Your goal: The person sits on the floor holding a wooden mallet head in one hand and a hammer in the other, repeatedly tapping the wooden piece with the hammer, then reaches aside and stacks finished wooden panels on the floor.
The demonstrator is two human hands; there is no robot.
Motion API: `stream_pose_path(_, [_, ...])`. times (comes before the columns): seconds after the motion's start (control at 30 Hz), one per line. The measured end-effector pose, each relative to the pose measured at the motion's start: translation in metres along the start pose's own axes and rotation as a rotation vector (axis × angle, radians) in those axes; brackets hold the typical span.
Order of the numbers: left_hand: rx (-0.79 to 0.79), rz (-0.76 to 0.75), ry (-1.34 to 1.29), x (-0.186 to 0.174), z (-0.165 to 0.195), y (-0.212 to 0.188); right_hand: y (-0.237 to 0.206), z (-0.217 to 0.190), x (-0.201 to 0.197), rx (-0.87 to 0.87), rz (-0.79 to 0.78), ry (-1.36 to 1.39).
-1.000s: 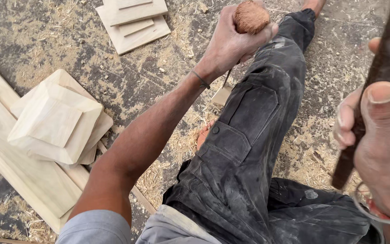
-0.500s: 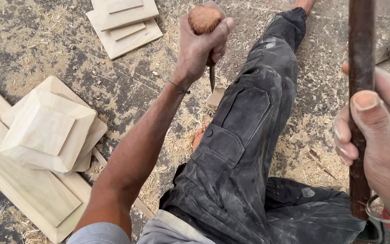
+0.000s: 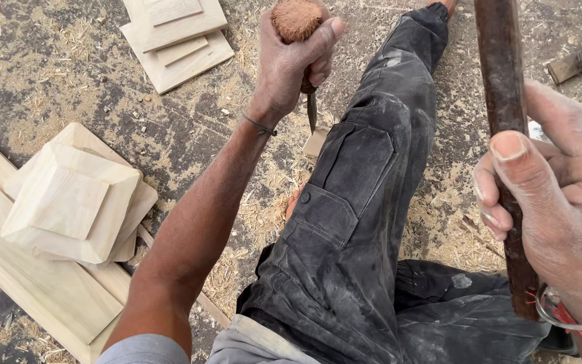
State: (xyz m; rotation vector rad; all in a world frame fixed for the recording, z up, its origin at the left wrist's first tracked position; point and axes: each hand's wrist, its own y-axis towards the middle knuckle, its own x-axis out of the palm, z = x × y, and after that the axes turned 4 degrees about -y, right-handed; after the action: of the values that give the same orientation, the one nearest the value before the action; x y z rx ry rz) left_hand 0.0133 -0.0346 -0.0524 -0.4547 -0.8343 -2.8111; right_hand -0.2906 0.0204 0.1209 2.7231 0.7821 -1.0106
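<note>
My left hand (image 3: 291, 64) grips a chisel (image 3: 299, 27) with a frayed round wooden handle, its thin blade pointing down at a small pale wood block (image 3: 316, 143) on the ground beside my left leg. My right hand (image 3: 554, 202), close to the camera, is closed around a dark wooden stick (image 3: 503, 101) held upright like a mallet handle. My leg in dark dusty trousers (image 3: 365, 202) stretches forward between the two hands.
A stack of carved pyramid-shaped wood pieces (image 3: 69, 199) lies on long planks (image 3: 28, 290) at the left. More flat carved panels (image 3: 173, 34) sit at the top. Another tool (image 3: 577, 62) lies at the upper right. Sawdust and shavings cover the concrete floor.
My left hand with the chisel has come down and leftward to stand the blade over the small block. My right hand has turned the dark stick more upright.
</note>
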Motion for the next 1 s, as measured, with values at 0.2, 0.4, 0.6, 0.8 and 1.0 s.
stream_pose_path(0.2, [-0.010,-0.006,-0.035,-0.003,0.002,0.003,0.006,-0.015,0.001,-0.037,-0.018,-0.091])
stream_pose_path(0.4, [-0.009,-0.019,-0.040,-0.002,0.000,0.001,0.020,-0.031,0.016,-0.244,0.005,-0.057])
stream_pose_path(0.6, [-0.029,0.000,-0.005,-0.002,0.005,-0.003,0.039,-0.048,0.018,-0.099,-0.170,-0.516])
stream_pose_path(0.8, [-0.021,-0.010,-0.013,-0.003,0.003,-0.005,0.026,-0.043,0.020,-0.308,0.019,-0.207])
stream_pose_path(1.0, [-0.237,0.104,0.007,-0.008,-0.002,-0.028,0.025,-0.003,0.016,0.038,-0.203,-0.476])
